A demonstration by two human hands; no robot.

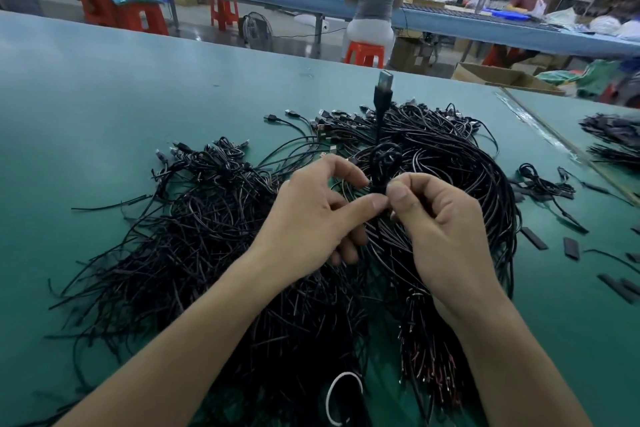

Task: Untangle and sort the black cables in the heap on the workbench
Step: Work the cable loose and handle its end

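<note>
A big heap of black cables [221,236] covers the green workbench [104,90], with USB plugs sticking out along its far edge. Above the heap I hold one knotted black USB cable [383,163]; its silver plug [385,80] points straight up. My left hand [311,215] pinches the knot from the left with thumb and forefinger. My right hand [440,218] pinches the same knot from the right, its other fingers curled. The cable's lower length runs down into the heap behind my hands.
Short black sleeve pieces [571,248] lie scattered at the right. A second cable pile [616,142] sits on the adjoining bench at far right. A white ring [341,399] lies near the front edge. People work at a blue bench [450,21] beyond, with red stools between.
</note>
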